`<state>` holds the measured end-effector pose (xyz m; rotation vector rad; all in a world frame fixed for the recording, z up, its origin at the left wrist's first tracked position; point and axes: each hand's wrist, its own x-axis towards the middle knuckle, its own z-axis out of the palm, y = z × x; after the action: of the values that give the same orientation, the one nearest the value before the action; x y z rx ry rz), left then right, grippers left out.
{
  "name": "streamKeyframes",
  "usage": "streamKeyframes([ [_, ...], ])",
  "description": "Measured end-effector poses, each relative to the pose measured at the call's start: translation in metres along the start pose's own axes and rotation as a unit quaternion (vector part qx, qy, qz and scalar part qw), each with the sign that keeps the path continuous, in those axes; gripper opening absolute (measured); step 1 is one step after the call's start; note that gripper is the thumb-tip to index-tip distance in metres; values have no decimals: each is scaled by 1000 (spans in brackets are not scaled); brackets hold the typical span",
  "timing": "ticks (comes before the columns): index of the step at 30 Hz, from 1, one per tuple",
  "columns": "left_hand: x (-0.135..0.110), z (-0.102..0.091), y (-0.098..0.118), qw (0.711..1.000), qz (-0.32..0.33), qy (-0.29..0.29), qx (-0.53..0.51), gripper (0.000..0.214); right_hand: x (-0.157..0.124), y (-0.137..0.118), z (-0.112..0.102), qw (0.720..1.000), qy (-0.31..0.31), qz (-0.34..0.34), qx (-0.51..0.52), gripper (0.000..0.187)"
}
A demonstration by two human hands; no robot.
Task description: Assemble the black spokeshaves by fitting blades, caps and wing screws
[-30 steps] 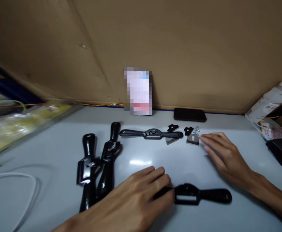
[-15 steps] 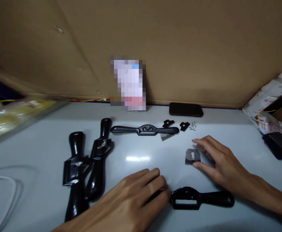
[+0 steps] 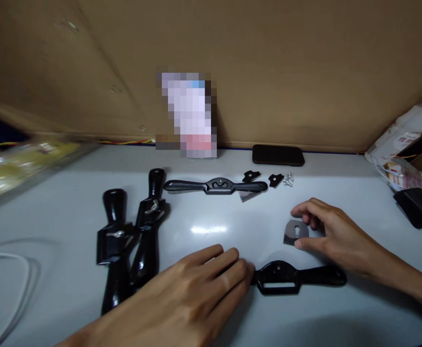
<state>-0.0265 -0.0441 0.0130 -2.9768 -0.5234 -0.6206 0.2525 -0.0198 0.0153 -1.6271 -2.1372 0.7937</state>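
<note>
My left hand (image 3: 200,284) is closed around the left handle of a black spokeshave body (image 3: 279,290), which lies toward the front with its slot bare. That handle is mostly hidden under my fingers. To the upper right, my right hand (image 3: 326,229) pinches a flat grey spokeshave blade (image 3: 289,233) with a keyhole slot, thumb on its lower edge and fingers by its upper right side. Farther back lies a second spokeshave body (image 3: 219,186), partly over another blade (image 3: 247,195). Two black cap plates (image 3: 276,180) and small silver thumbscrews (image 3: 289,180) rest near its right end.
Two assembled black spokeshaves (image 3: 115,243) lie at left. A blurred-out upright item (image 3: 192,115) leans against the cardboard wall (image 3: 269,62). A dark phone-like slab (image 3: 278,155) sits at the back. Plastic packaging (image 3: 19,166), a white cable (image 3: 26,274) and a white bottle (image 3: 404,127) line the sides.
The blade has shifted slightly right and turned a little, with my right fingers now closed on it. My left hand stays on the spokeshave handle. The view has tilted slightly.
</note>
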Motion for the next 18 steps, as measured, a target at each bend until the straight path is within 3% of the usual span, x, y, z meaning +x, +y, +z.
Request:
streamKeyframes([
  [4, 2, 1, 0, 1000, -7, -1, -3, 40, 1, -2, -4, 1000, -2, 2, 25, 15],
  [7, 2, 2, 0, 1000, -10, -3, -7, 38, 0, -9, -6, 994, -4, 8, 111, 3],
  [11, 0, 3, 0, 1000, -5, -9, -15, 33, -8, -24, -2, 975, -62, 16, 214, 11],
  [14, 0, 3, 1, 1000, -4, -6, -12, 33, -13, -32, 7, 970, -97, 16, 223, 8],
  [18, 1, 3, 1, 1000, -3, 3, -9, 34, -14, -33, 17, 981, -73, -21, 178, 12],
])
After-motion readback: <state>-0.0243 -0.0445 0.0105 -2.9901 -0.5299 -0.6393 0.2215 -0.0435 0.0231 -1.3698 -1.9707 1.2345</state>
